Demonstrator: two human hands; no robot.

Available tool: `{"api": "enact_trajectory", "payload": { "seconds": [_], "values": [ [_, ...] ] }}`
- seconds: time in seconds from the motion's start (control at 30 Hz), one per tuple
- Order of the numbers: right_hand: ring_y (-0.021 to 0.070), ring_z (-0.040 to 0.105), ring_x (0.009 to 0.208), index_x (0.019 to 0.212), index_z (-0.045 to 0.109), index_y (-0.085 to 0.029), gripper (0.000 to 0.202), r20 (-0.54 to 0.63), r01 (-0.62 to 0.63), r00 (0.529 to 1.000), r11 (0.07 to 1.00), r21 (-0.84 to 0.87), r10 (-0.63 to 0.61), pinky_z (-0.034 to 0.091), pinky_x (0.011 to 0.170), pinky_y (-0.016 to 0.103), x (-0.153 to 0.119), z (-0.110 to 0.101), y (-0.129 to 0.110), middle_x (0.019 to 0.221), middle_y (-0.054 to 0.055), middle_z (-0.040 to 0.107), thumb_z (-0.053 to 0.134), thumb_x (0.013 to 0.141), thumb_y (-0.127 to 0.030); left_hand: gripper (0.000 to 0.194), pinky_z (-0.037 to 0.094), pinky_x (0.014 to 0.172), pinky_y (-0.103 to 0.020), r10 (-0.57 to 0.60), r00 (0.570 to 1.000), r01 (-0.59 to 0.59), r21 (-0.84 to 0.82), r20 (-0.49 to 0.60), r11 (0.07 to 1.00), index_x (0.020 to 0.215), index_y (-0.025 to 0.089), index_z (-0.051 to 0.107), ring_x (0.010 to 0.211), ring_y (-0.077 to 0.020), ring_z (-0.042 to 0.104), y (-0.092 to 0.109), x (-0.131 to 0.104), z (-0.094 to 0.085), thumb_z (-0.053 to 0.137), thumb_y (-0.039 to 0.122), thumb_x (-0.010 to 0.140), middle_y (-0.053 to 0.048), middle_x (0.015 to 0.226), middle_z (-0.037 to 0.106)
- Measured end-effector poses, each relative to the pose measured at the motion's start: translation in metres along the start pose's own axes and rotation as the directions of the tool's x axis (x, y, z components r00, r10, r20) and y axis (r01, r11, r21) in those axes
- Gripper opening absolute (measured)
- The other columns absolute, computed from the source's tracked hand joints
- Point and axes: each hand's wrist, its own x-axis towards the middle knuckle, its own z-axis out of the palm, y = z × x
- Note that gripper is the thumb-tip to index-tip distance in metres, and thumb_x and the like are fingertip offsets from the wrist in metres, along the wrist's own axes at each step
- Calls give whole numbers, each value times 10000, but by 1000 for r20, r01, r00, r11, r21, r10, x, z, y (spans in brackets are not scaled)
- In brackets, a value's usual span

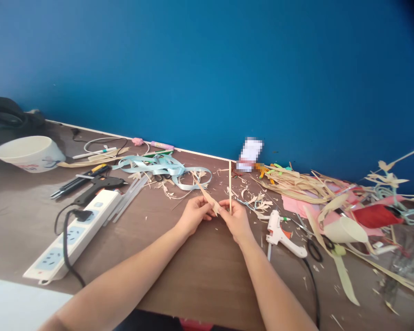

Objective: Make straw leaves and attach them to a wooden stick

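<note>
My left hand [193, 216] pinches a pale, pointed piece of dried corn husk [209, 198] between thumb and fingers. From the other side, the thumb and fingers of my right hand [237, 221] close on the lower end of the same husk. A thin straight wooden stick [230, 184] rises upright from my right hand, its lower end hidden among the fingers. Both hands are close together just above the brown table. To the right of my right hand lies a white glue gun [279, 236].
Light blue ribbon [172, 168], a power strip [74, 239], a black glue gun [98, 187], clear glue sticks [131, 197] and a white bowl [29, 154] lie left. Right are black-handled scissors [314, 249], piled husks [300, 184] and a paper cup [347, 230]. Behind stands a blue wall [207, 82].
</note>
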Motion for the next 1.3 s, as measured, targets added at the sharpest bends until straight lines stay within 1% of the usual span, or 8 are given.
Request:
{"api": "enact_trajectory", "payload": {
  "seconds": [0.17, 0.37, 0.6, 0.7, 0.8, 0.97, 1.1, 1.3],
  "values": [
    [131, 499, 544, 709, 554, -185, 80, 36, 127, 992, 974, -188, -123, 393, 524, 236, -4, 2, -3, 607, -1, 556, 527, 705, -261, 209, 421, 435, -147, -46, 999, 46, -14, 12, 999, 720, 102, 555, 527, -92, 570, 1, 0, 1, 612, 279, 624, -48, 638, 619],
    [154, 520, 671, 761, 586, -197, 121, 102, 327, 944, 844, -424, -315, 403, 615, 254, -10, 4, -8, 722, 31, 556, 474, 723, -172, 142, 428, 445, -153, -98, 994, 96, -53, -43, 994, 659, 107, 544, 478, -80, 552, 1, 1, 1, 586, 237, 619, -40, 568, 612],
    [150, 543, 689, 812, 604, -203, 177, 121, 359, 930, 789, -499, -347, 411, 652, 254, -10, 2, -7, 767, 36, 562, 464, 723, -142, 354, 436, 428, -175, -79, 997, 76, -131, -16, 988, 711, 93, 565, 490, -94, 560, -1, 2, -1, 514, 443, 697, -70, 629, 623],
    [152, 541, 685, 811, 610, -203, 171, 127, 357, 932, 792, -495, -341, 409, 635, 252, -11, 2, -7, 775, 38, 562, 471, 725, -154, 349, 434, 439, -160, -63, 998, 62, -94, -11, 994, 695, 89, 568, 492, -80, 551, 1, 1, 0, 577, 436, 657, -61, 627, 618],
    [152, 533, 655, 738, 609, -198, 112, 104, 312, 949, 856, -412, -296, 406, 603, 251, -9, 1, -7, 731, 29, 567, 499, 726, -209, 281, 433, 447, -154, -61, 997, 59, -58, -38, 997, 667, 96, 558, 483, -71, 539, 3, 0, 1, 654, 350, 595, -34, 587, 600],
    [140, 524, 582, 703, 589, -177, 122, 9, 77, 997, 988, -137, -76, 405, 570, 249, -2, -2, 0, 631, 9, 592, 541, 709, -289, 244, 418, 433, -159, -63, 997, 61, -34, -48, 998, 686, 113, 569, 523, -96, 555, 5, -1, 1, 640, 334, 610, -23, 564, 587],
    [109, 478, 520, 668, 592, -167, 166, 72, -19, 997, 997, -68, 24, 362, 499, 219, 0, -1, 5, 593, -3, 585, 589, 672, -332, 241, 423, 454, -164, -14, 1000, 14, 7, 2, 1000, 677, 104, 587, 518, -78, 521, 3, -1, 0, 621, 339, 637, -23, 578, 574],
    [33, 249, 329, 620, 525, -164, 188, 93, -201, 977, 974, 105, 192, 207, 342, 181, 1, 1, 5, 404, -84, 390, 602, 653, -333, 246, 426, 466, -163, 0, 998, -2, 42, 60, 999, 761, 107, 576, 572, -80, 522, 1, -3, 1, 639, 302, 625, -17, 644, 564]
  ]
}}
